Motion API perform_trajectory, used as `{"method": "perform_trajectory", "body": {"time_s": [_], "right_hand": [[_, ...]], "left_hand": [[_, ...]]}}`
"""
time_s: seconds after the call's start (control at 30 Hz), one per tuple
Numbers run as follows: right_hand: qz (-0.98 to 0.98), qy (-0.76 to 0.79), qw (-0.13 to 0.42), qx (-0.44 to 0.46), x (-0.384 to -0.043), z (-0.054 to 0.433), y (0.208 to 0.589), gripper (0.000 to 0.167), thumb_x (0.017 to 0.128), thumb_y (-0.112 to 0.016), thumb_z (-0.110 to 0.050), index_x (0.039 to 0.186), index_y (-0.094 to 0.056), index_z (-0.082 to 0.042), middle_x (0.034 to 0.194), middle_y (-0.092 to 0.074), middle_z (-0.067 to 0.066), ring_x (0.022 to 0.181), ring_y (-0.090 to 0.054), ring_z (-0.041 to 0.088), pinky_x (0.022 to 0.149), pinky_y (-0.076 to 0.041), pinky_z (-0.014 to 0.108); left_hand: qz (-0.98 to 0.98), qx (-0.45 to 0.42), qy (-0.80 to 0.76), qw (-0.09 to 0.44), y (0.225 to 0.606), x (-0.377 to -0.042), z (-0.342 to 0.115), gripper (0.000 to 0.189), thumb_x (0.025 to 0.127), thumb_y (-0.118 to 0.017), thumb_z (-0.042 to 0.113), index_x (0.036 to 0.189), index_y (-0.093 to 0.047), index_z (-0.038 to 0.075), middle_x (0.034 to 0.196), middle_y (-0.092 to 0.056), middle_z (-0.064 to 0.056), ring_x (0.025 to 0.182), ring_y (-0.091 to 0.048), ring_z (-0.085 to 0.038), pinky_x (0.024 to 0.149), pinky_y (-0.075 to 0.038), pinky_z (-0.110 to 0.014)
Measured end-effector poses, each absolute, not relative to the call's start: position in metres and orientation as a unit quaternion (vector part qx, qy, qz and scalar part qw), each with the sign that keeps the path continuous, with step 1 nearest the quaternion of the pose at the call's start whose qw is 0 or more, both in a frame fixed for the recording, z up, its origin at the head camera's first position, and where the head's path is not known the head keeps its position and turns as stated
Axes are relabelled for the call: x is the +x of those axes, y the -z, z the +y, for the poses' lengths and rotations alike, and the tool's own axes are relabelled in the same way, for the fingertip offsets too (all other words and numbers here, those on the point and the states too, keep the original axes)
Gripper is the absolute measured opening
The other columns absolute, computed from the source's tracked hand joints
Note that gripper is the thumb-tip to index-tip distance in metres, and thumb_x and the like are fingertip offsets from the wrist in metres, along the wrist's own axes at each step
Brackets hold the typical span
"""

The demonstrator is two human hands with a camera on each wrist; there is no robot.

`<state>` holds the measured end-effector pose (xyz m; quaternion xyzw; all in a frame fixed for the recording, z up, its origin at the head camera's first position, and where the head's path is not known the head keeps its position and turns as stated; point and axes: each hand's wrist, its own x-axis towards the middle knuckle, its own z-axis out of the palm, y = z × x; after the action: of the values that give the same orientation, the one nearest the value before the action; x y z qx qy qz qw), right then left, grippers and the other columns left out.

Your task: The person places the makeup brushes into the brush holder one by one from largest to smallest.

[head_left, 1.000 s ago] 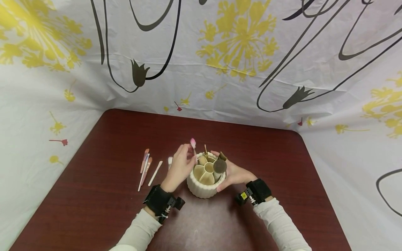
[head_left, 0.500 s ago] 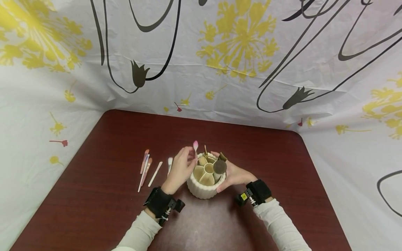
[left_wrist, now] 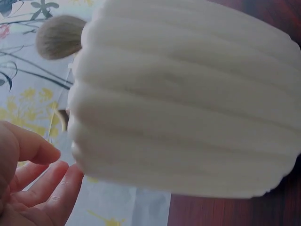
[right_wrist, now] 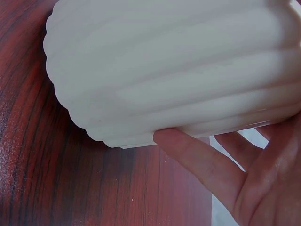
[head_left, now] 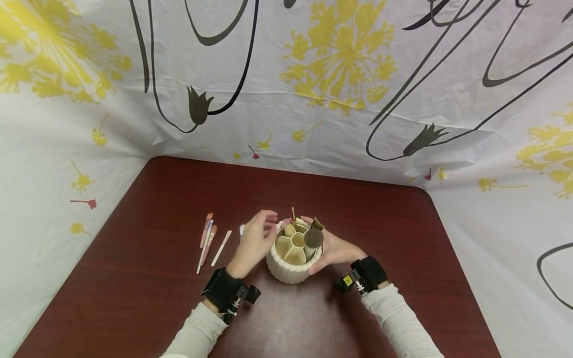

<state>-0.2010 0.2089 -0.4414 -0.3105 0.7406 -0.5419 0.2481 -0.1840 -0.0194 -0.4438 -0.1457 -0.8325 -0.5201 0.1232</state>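
Note:
A cream, ribbed makeup brush holder (head_left: 288,272) stands on the table, its inside split into petal-shaped compartments around a round middle one. My right hand (head_left: 337,248) grips its right side, thumb towards the front and fingers round the back; in the right wrist view the thumb (right_wrist: 188,153) presses the ribbed wall. At the left rim is my left hand (head_left: 256,239), fingers loosely bent and holding nothing. A pink-tipped brush (head_left: 287,222) shows low inside the holder's back left. Also in it are a big dark fluffy brush (head_left: 313,237), a tan-headed brush (head_left: 289,229) and a thin gold-coloured one (head_left: 293,214).
Left of the holder, several makeup brushes (head_left: 208,240) lie bunched on the dark red table (head_left: 358,209). A pale slim brush (head_left: 221,247) lies beside them, and a white-tipped brush (head_left: 242,230) is partly covered by my left hand. A patterned cloth (head_left: 268,99) hangs behind the table.
The pink-tipped brush, earlier pinched upright in my left hand at the rim, has dropped down into the holder. My left fingers have let go and parted slightly. The right hand keeps its grip.

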Motion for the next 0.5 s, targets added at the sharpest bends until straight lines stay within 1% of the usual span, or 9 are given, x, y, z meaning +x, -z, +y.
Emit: {"method": "perform_trajectory", "body": {"time_s": [0.17,0.33,0.4,0.5], "right_hand": [[0.731,0.546,0.250,-0.324,-0.202,0.210,0.443,0.116,0.055,-0.083,0.003,0.142,-0.007,-0.001,0.142,-0.028,0.015,0.125,-0.035,0.014,0.099,-0.029,0.020],[0.715,0.555,0.257,-0.338,-0.204,0.210,0.443,0.114,0.055,-0.082,0.006,0.141,-0.008,-0.001,0.143,-0.026,0.016,0.125,-0.035,0.011,0.099,-0.032,0.022],[0.713,0.557,0.261,-0.337,-0.204,0.210,0.443,0.113,0.055,-0.081,0.006,0.142,-0.008,-0.002,0.143,-0.026,0.015,0.125,-0.035,0.011,0.099,-0.032,0.022],[0.713,0.558,0.265,-0.333,-0.204,0.209,0.443,0.114,0.055,-0.081,0.007,0.142,-0.008,-0.004,0.143,-0.027,0.013,0.125,-0.036,0.010,0.099,-0.032,0.022]], "left_hand": [[-0.836,-0.119,0.516,0.142,0.450,-0.187,-0.032,0.026,0.081,-0.054,-0.004,0.106,-0.056,0.001,0.100,-0.059,-0.013,0.085,-0.063,-0.023,0.071,-0.053,-0.029],[-0.851,-0.090,0.499,0.137,0.458,-0.189,-0.051,0.028,0.081,-0.054,-0.002,0.108,-0.055,0.000,0.101,-0.059,-0.014,0.087,-0.062,-0.026,0.074,-0.053,-0.037],[-0.859,-0.077,0.488,0.135,0.462,-0.190,-0.059,0.028,0.081,-0.054,-0.001,0.110,-0.054,-0.001,0.102,-0.059,-0.015,0.088,-0.062,-0.026,0.074,-0.052,-0.038],[-0.871,-0.061,0.468,0.138,0.471,-0.191,-0.068,0.028,0.081,-0.055,-0.001,0.109,-0.055,-0.001,0.101,-0.059,-0.015,0.086,-0.063,-0.026,0.072,-0.052,-0.036]]}}
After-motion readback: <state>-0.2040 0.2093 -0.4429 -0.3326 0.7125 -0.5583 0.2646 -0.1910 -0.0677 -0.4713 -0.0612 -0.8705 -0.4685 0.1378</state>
